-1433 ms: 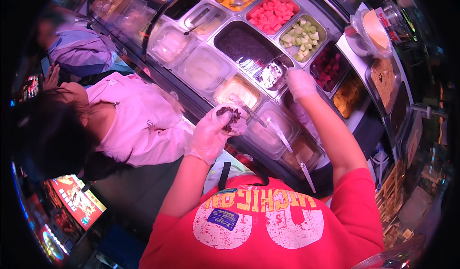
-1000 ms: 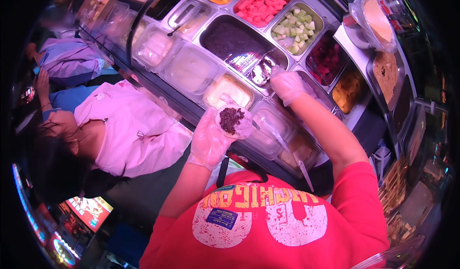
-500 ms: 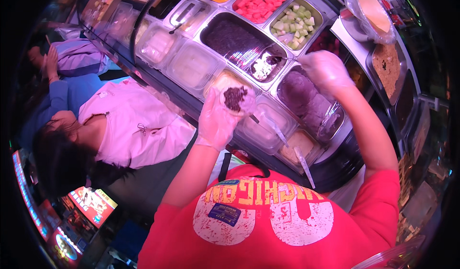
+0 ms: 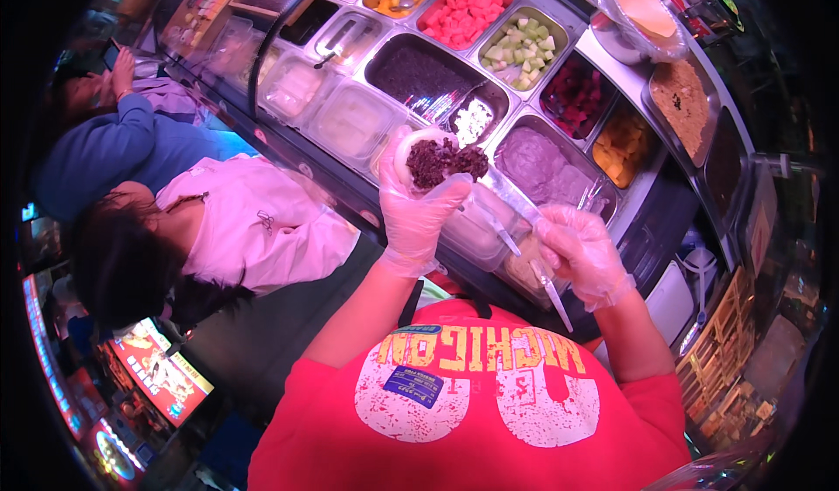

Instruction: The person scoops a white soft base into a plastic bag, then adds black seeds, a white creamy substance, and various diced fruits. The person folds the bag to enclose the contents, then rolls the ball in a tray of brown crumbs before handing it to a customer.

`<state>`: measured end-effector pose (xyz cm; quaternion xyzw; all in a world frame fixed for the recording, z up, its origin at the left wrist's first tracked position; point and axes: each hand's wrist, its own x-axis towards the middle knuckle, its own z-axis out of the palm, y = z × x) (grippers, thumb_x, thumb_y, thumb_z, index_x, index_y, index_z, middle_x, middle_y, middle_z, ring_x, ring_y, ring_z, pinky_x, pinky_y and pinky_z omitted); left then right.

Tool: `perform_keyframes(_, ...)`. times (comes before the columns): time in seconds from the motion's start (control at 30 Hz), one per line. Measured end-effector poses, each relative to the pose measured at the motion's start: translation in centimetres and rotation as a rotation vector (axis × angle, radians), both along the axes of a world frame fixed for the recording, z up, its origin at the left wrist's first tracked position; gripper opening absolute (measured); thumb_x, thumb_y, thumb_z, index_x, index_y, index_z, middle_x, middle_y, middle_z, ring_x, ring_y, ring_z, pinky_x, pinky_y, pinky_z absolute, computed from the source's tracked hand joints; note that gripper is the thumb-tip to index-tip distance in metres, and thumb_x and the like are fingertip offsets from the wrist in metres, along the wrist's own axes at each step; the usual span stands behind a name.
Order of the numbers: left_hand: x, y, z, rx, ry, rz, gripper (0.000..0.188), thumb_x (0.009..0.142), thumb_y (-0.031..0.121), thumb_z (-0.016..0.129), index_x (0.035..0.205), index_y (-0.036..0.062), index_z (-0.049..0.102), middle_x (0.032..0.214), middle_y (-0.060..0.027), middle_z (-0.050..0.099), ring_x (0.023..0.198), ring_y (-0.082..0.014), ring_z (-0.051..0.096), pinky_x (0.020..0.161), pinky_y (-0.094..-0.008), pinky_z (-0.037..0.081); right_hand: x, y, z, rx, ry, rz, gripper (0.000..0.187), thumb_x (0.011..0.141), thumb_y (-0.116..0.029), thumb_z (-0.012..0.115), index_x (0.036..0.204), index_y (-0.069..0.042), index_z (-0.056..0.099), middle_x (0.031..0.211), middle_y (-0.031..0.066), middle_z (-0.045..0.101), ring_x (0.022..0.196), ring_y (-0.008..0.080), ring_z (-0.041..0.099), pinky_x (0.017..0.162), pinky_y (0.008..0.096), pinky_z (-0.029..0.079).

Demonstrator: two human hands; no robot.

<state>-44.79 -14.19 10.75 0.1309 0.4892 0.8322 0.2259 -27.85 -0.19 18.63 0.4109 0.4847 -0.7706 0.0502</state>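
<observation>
Your right hand (image 4: 578, 259) has come back from the far side of the pans toward your body, and the spatula (image 4: 514, 195) it pinches between thumb and curled fingers now reaches your left hand (image 4: 411, 224). Its working end is hidden under a lump of dark filling (image 4: 469, 162), which meets the filling already on the round white wrapper (image 4: 404, 154). You cannot tell where one mass stops and the other begins. That wrapper sits cupped in your left hand, above the near row of tubs, its pale rim showing mostly on the left; your thumb lies along its near right side, and most of your fingers are out of sight behind it. Your left hand and the wrapper also cover most of the tub beneath them.

Beyond, dark paste (image 4: 411, 67) lies in a long pan; the bright white patch (image 4: 472, 119) at its near end could be glare or bare metal. Purple paste (image 4: 542, 163) now shows uncovered beside it. Cloudy lids blur the contents of the clear tubs (image 4: 345, 128). Pale green cubes (image 4: 522, 47) and red cubes (image 4: 466, 12) are plain to see, while the pan of dark fruit (image 4: 572, 97) is too dim to name.
</observation>
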Motion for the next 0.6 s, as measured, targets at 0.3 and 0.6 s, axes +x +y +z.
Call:
perform_keyframes(0.3,2.4,-2.3,-0.6,-0.133,0.247,0.114,0.104,0.076,-0.011,0.084,0.158,0.0039,0.022,0.133,-0.0127,0.058,0.114,-0.0212,0.063,0.098,-0.0358,0.055,1.4,-6.6,1.8,0.027,0.093,0.058,0.017,0.104,-0.011,0.059,0.113,0.001,0.067,0.071,-0.0040,0.055,0.056,0.0032,0.046,0.049,0.0190,0.031)
perform_keyframes(0.6,-1.0,-8.5,-1.7,-0.204,-0.127,0.238,0.052,0.080,-0.012,0.077,0.126,-0.0020,0.052,0.103,-0.0092,0.069,0.088,-0.0193,0.069,0.079,-0.0343,0.061,2.8,-7.5,2.0,0.204,0.044,-0.046,0.016,0.098,-0.016,0.064,0.096,0.000,0.069,0.065,-0.0014,0.058,0.055,0.0077,0.051,0.051,0.0259,0.040)
